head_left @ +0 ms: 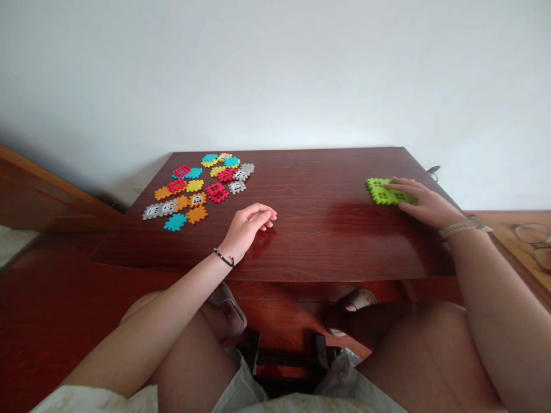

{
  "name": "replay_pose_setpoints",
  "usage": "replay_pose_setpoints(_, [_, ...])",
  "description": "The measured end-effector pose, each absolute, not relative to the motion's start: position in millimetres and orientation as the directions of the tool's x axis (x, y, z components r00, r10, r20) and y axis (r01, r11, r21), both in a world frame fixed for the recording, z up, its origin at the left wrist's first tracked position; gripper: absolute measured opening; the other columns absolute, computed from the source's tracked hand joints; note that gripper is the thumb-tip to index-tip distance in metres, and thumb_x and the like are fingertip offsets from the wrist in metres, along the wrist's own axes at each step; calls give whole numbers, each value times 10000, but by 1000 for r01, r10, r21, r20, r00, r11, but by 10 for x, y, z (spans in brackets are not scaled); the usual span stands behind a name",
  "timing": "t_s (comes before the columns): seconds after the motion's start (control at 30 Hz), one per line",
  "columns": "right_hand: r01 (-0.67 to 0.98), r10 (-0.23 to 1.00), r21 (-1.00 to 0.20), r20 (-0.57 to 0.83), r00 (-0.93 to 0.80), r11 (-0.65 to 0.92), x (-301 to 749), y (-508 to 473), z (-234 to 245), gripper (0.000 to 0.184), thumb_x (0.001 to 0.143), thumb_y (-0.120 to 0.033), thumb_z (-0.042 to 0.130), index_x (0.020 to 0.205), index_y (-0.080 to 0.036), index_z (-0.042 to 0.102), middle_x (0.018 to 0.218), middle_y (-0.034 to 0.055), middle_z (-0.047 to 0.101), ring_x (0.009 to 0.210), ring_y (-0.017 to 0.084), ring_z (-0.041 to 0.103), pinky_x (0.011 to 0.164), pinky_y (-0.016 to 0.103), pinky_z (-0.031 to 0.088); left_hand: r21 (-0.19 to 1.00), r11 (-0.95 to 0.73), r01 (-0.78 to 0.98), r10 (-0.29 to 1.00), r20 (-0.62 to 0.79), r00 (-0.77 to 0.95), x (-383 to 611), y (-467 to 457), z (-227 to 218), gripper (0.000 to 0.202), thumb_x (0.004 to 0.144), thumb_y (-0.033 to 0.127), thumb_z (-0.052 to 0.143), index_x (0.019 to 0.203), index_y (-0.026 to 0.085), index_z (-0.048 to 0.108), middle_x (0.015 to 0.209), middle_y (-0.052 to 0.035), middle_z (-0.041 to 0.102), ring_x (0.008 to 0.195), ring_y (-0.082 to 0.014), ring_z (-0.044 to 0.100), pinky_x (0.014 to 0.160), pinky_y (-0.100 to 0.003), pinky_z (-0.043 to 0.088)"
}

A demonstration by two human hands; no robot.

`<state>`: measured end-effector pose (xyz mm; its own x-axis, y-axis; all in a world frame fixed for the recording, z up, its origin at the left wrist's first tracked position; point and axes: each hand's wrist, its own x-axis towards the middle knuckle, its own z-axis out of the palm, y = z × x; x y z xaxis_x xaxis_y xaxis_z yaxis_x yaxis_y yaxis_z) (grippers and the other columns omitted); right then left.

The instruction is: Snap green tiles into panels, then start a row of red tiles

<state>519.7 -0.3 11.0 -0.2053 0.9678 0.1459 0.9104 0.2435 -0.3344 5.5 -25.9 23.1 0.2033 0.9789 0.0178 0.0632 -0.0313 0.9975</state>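
Observation:
My right hand (424,202) lies on a green toothed plastic block piece (384,191) at the right side of a dark red wooden table (318,229); the fingers rest flat over it. My left hand (249,225) hovers over the middle of the table with loosely curled fingers and nothing in it. Several colourful toothed tiles (199,184) in red, orange, yellow, teal and grey lie spread at the far left of the table, apart from both hands.
A white wall (275,69) rises behind the table. Eyeglasses (536,241) lie on a lighter wooden surface at the far right. A dark cable end (434,170) shows past the table's right corner. My knees and sandalled feet are below the front edge.

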Motion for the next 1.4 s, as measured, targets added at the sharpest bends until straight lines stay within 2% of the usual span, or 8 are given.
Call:
replay_pose_setpoints(0.17, [904, 969, -354, 145, -198, 238, 5165, -35, 129, 621, 991, -424, 533, 1594, -290, 599, 1764, 108, 450, 1652, 327, 383, 1384, 477, 216, 997, -34, 64, 978, 20, 207, 57, -248, 224, 277, 900, 468, 779, 945, 196, 797, 1005, -83, 800, 824, -185, 689, 742, -303, 508])
replay_pose_setpoints(0.3, [901, 970, -366, 159, -187, 233, 5159, -28, 118, 625, 991, -435, 532, 1589, -269, 602, 1761, 123, 450, 1647, 346, 387, 1383, 497, 228, 997, -37, 63, 978, 23, 209, 54, -244, 217, 273, 906, 464, 775, 943, 194, 795, 1005, -81, 798, 825, -182, 687, 742, -300, 508])
replay_pose_setpoints(0.43, [901, 970, -367, 154, -186, 231, 5164, -26, 111, 613, 996, -425, 539, 1594, -304, 593, 1764, 101, 447, 1647, 341, 388, 1383, 502, 228, 997, -40, 65, 978, 25, 208, 51, -245, 213, 274, 908, 465, 775, 947, 195, 797, 1010, -82, 798, 827, -184, 688, 748, -304, 511])
replay_pose_setpoints(0.93, [916, 965, -317, 168, -202, 247, 5228, 14, 68, 635, 1005, -374, 534, 1606, -173, 576, 1728, 186, 477, 1624, 350, 414, 1373, 502, 252, 997, -46, 56, 976, 33, 215, 50, -235, 198, 267, 919, 452, 775, 953, 187, 792, 1011, -74, 799, 834, -172, 687, 746, -289, 509])
replay_pose_setpoints(1.2, [918, 962, -310, 190, -196, 248, 5261, 7, 53, 659, 1010, -382, 549, 1634, -169, 545, 1710, 198, 494, 1628, 331, 396, 1360, 475, 257, 997, -50, 59, 976, 37, 216, 47, -220, 197, 274, 921, 453, 774, 964, 183, 793, 1013, -78, 799, 835, -172, 690, 745, -291, 509])
replay_pose_setpoints(1.4, [913, 935, -275, 270, -228, 302, 5216, -35, 166, 665, 1018, -373, 560, 1654, -181, 518, 1704, 214, 498, 1615, 349, 398, 1334, 534, 293, 997, -49, 60, 977, 35, 210, 38, -218, 194, 275, 916, 450, 774, 972, 181, 791, 1013, -78, 799, 829, -168, 689, 746, -290, 510])
